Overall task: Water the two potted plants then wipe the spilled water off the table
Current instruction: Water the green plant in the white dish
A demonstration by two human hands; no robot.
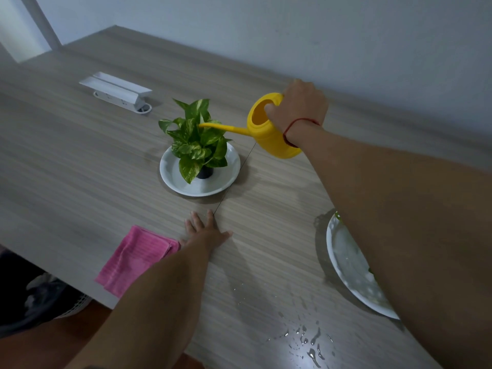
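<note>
My right hand (299, 110) grips the handle of a yellow watering can (262, 129), tilted left so its thin spout reaches over the leaves of a green potted plant (195, 139). That plant stands in a small black pot on a white plate (229, 179). A second white plate (348, 265) lies at the right, mostly hidden under my right forearm, with only a scrap of green showing. My left hand (206, 233) rests flat on the table, fingers spread, beside a folded pink cloth (133, 259). Spilled water drops (306, 339) glisten on the near tabletop.
The wood-grain table (80, 169) runs along a pale wall. A white power-socket box (119, 91) with its lid up sits at the back left. A dark seam crosses the tabletop. Dark items lie on the floor below the table's left edge.
</note>
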